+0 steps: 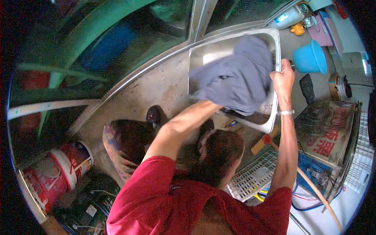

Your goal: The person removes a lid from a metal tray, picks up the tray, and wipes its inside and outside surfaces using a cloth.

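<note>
A stainless steel sink basin [255, 124] is tilted up in front of me, apart from any counter. A bunched grey cloth [243, 80] covers much of its inside and is blurred at its left edge. My left hand [213, 106] reaches into the cloth, which moves with it; the fingers are hidden under the folds. On the basin's right rim, my right hand [283, 78] is closed, thumb toward the inside and fingers around the outer edge.
A light blue bucket [310, 57] stands right of the basin. Nearer are a white plastic crate [252, 174], a wooden stick [319, 197] and a worn box with red lettering [323, 131]. Paint buckets [62, 168] lie at left. A glass partition's metal frame [137, 74] runs behind.
</note>
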Available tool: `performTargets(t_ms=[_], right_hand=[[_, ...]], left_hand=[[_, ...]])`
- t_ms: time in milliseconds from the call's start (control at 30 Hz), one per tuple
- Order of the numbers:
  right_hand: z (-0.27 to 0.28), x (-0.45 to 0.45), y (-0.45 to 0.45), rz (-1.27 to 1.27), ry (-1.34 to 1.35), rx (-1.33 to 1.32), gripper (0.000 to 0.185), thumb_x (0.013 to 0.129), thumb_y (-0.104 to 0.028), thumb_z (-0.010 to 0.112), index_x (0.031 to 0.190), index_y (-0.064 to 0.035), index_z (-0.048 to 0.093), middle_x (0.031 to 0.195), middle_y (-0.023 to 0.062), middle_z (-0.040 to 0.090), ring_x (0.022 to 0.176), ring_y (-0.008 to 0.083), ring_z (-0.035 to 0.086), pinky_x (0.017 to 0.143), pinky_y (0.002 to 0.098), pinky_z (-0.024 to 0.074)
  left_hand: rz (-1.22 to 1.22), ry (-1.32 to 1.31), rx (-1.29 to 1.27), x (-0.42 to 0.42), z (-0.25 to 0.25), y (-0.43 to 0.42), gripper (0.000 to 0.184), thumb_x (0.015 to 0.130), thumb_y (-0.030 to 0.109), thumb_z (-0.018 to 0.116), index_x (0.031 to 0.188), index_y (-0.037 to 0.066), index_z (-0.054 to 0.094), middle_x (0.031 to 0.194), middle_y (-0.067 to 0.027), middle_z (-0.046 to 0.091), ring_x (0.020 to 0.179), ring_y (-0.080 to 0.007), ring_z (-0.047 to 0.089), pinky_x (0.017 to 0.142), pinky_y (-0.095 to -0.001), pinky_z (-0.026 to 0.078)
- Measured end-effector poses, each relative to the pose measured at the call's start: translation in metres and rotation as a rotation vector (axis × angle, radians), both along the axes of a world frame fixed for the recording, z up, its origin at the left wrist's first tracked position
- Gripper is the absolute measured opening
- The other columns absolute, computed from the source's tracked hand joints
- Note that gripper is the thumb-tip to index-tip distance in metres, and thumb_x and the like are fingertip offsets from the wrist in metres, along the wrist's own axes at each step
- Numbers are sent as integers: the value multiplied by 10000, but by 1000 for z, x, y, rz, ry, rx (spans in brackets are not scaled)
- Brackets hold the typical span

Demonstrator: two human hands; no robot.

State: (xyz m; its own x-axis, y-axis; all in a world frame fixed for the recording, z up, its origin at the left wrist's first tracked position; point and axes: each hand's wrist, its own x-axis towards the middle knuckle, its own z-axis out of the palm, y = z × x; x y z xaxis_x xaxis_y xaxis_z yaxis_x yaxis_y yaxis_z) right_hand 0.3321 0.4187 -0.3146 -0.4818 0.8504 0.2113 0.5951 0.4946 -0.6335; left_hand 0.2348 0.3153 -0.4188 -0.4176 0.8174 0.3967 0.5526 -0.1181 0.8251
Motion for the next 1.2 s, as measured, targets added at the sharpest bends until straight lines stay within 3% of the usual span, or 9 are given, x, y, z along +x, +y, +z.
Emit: performTargets(t_ms=[267, 533, 700, 800, 967, 1067, 1133, 1167, 1200], right_hand=[[3, -46, 10, 95, -28, -27, 204, 524, 38, 477, 718, -18, 443, 604, 6, 412, 580, 73, 382, 521, 205, 320], [1, -53, 18, 113, -10, -77, 291, 536, 77, 439, 810, 8, 509, 668, -8, 449, 618, 78, 405, 573, 191, 331], [-1, -67, 25, 194, -61, -35, 264, 545, 67, 453, 797, 10, 511, 664, 18, 484, 604, 92, 419, 555, 220, 349], [-1, -75, 29, 235, -40, -30, 254, 546, 54, 467, 790, 2, 509, 650, 31, 488, 594, 90, 414, 538, 226, 344], [2, -82, 20, 253, -57, -26, 235, 542, 60, 468, 764, -12, 493, 645, 14, 484, 588, 90, 412, 523, 227, 334], [1, -80, 19, 256, -46, -36, 271, 531, 67, 470, 790, -7, 497, 672, 17, 496, 606, 86, 420, 546, 210, 340], [4, -75, 14, 247, -29, -11, 307, 528, 79, 463, 823, 2, 501, 711, 17, 499, 643, 83, 433, 583, 193, 352], [4, -68, 15, 183, -68, -79, 329, 535, 85, 441, 848, 7, 506, 750, 12, 506, 679, 87, 447, 618, 192, 363], [2, -65, 19, 193, -62, -73, 329, 535, 85, 441, 848, 7, 506, 750, 12, 506, 679, 87, 447, 618, 192, 363]], left_hand=[[42, -53, 61, -19, -106, 107, 241, 735, 202, 531, 916, 57, 597, 880, -152, 590, 820, -266, 553, 759, -342, 426], [327, -173, -425, -92, -277, -8, 240, 731, 154, 523, 940, 53, 580, 908, -145, 582, 861, -264, 542, 789, -339, 417], [288, 39, -601, -116, -196, -29, 245, 728, 125, 517, 955, 50, 570, 926, -140, 577, 886, -262, 535, 808, -336, 412], [86, -646, -150, -92, -144, 14, 264, 694, 17, 550, 957, 10, 542, 979, -135, 557, 945, -247, 510, 829, -309, 405], [1, -136, 389, -58, -10, 88, 146, 674, -6, 555, 769, 14, 446, 778, -159, 496, 701, -327, 485, 665, -406, 418], [152, -189, 204, -52, -67, 104, 103, 717, 14, 499, 770, 27, 412, 739, -173, 464, 668, -326, 433, 658, -418, 382], [173, -924, 183, -66, -121, 74, 178, 799, 22, 344, 939, 9, 453, 866, -167, 524, 724, -278, 461, 776, -326, 403], [236, -1355, 87, -76, -172, 61, 343, 874, 287, 332, 945, -6, 495, 866, -115, 513, 750, -200, 469, 781, -316, 410], [411, -366, 52, -92, -265, 51, 288, 805, 70, 342, 1051, -13, 467, 910, -195, 568, 827, -312, 550, 756, -356, 436]])
